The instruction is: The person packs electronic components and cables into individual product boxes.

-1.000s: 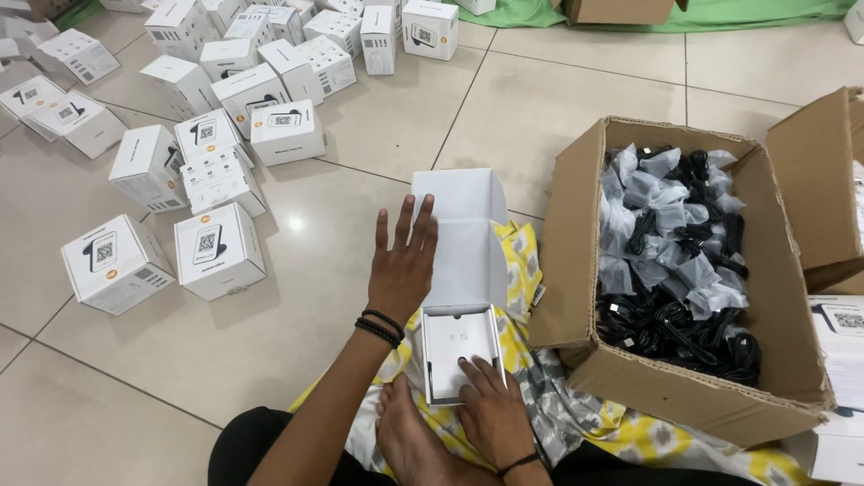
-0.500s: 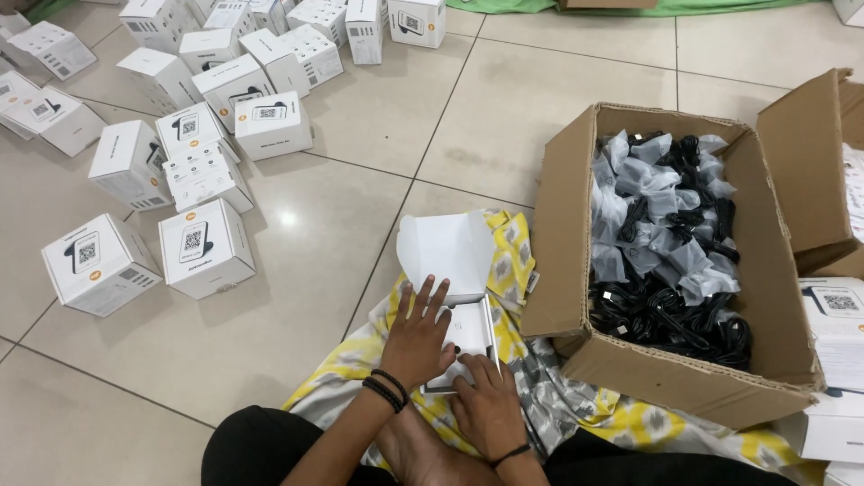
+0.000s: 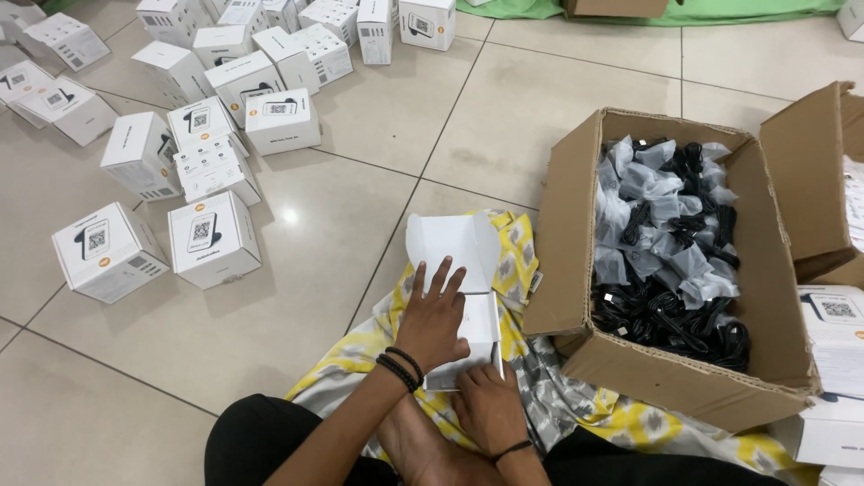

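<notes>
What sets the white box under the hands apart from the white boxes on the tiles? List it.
The white box under the hands has its lid flap up; the white boxes on the tiles are shut. It rests on the yellow patterned cloth, pressed by the left hand and right hand; they lie untouched. Both are white cartons.

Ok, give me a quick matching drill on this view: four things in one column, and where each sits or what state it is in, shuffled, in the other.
Things:
1. small white box
2. cardboard carton
3. left hand
4. right hand

Places or states:
A. holds black cables in clear bags
B. at the near end of the box, low in view
C. lid flap open, lying on the yellow patterned cloth
D. spread flat on top of the box

Pairs: 1-C, 2-A, 3-D, 4-B
</notes>
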